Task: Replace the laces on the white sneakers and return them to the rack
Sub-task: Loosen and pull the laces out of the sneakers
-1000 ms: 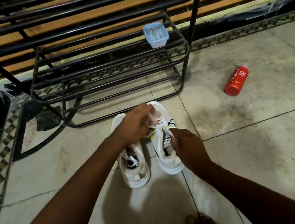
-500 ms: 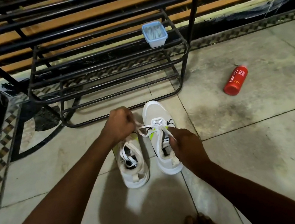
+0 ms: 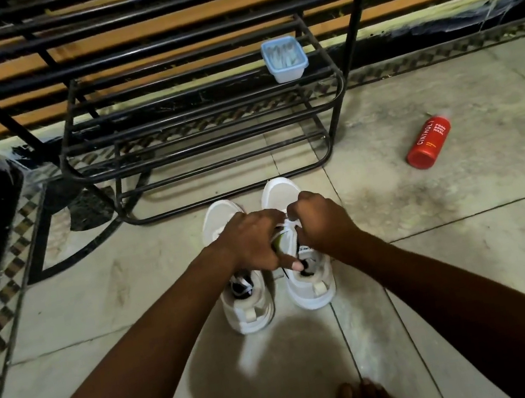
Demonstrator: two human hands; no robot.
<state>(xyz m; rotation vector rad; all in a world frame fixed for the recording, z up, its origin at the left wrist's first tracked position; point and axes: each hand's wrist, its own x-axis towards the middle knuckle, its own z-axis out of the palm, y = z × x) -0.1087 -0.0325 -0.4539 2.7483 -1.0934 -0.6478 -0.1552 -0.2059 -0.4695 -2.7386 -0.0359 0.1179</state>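
Both white sneakers stand side by side on the tiled floor (image 3: 471,250), toes just short of the black metal rack (image 3: 158,44), and neither is back on a shelf yet. The work is on the right sneaker (image 3: 311,291): the left grip (image 3: 250,240) and the right grip (image 3: 322,220) are both curled tight over its throat, each apparently pinching a run of the white lace (image 3: 288,227), which shows as a short taut strand between them. Which eyelet it passes through is hidden under the knuckles. The main risk, as I judge it, is an uneven pull: if one side draws harder, the ends come out unequal or an end slips back through its hole. Nothing pins the shoe down, so a sharp tug could also slide or tip it on the smooth tile and nudge the left sneaker (image 3: 247,305), whose lacing looks loose at the opening. On the rack itself the open bars could let a carelessly placed sole tilt between them. A red bottle (image 3: 429,143) lies well apart, and a small lidded box (image 3: 284,59) sits on a shelf.
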